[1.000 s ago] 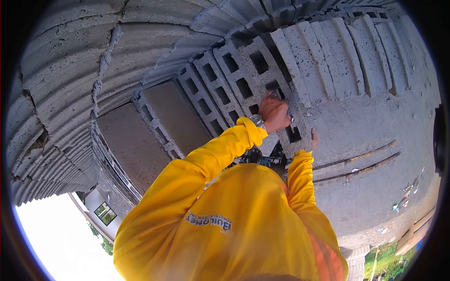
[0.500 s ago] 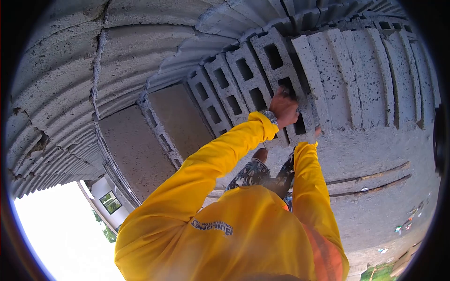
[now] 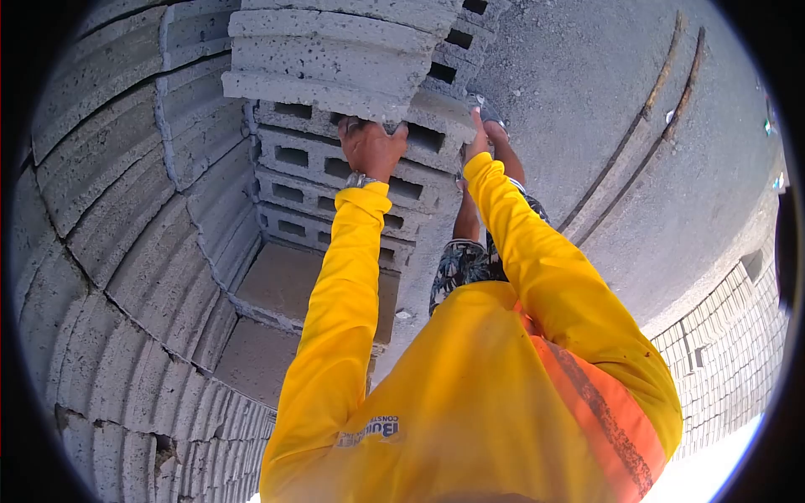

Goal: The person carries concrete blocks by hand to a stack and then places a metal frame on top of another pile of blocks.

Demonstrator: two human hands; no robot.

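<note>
A grey hollow concrete block (image 3: 453, 117) stands at the end of a row of similar blocks, its rectangular holes facing me. My left hand (image 3: 374, 149), with a watch at the wrist, is closed on this block, its fingers hooked into a hole and out of sight. At the block's right end, my right hand (image 3: 476, 141) grips the edge with the thumb upright; its other fingers are mostly hidden. Close below my left hand, several more hollow blocks (image 3: 335, 189) sit pressed together in the row.
Solid-faced blocks (image 3: 335, 50) are stacked just beyond my hands. A tall block wall (image 3: 117, 226) rises at the left. Two long thin sticks (image 3: 646, 109) lie on the rough grey ground (image 3: 570, 101). More stacked blocks (image 3: 721, 335) stand far right.
The view has swung round, so the block row now runs down the picture's middle. Both hands stay on the block at the row's end; any shift of it is hard to tell.
</note>
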